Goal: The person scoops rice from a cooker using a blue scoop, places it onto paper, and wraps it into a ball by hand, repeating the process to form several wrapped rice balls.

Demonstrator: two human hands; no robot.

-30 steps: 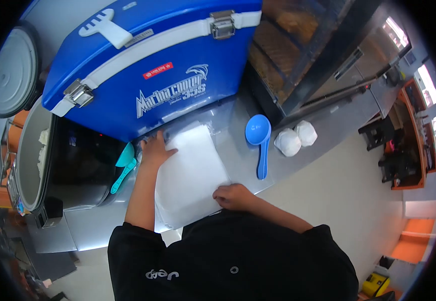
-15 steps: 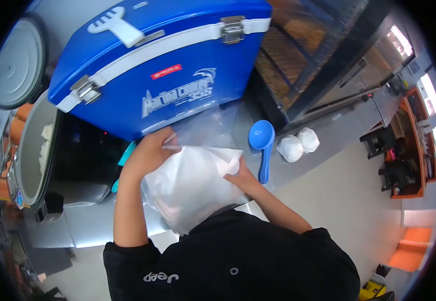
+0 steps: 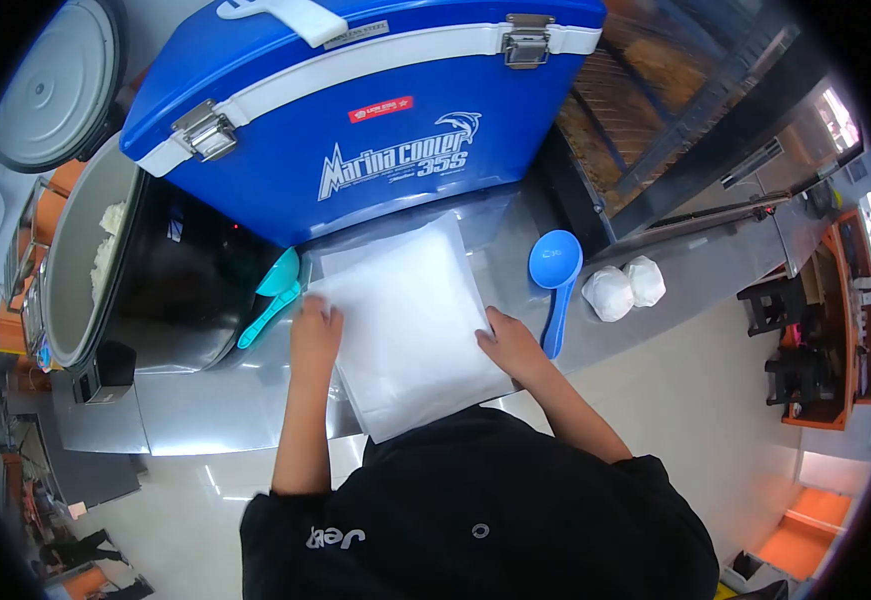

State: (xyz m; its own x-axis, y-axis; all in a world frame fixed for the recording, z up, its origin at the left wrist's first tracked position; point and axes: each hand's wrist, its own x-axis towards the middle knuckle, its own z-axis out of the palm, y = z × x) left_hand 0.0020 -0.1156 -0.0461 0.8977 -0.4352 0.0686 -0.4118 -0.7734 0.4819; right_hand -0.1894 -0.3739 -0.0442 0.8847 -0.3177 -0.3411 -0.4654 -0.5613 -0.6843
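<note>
Bright, even light is coming from overhead and filling the middle of the view. The brushed steel surface (image 3: pixel 205 410) is throwing back a pale glare along its near edge, and the glossy blue plastic cooler box (image 3: pixel 355 130) is catching soft highlights. The flat white plastic sheet (image 3: pixel 405 310) is showing almost washed out. The fisheye lens is bending lines toward the rim, where a black vignette is ringing the frame and detail is softening.
</note>
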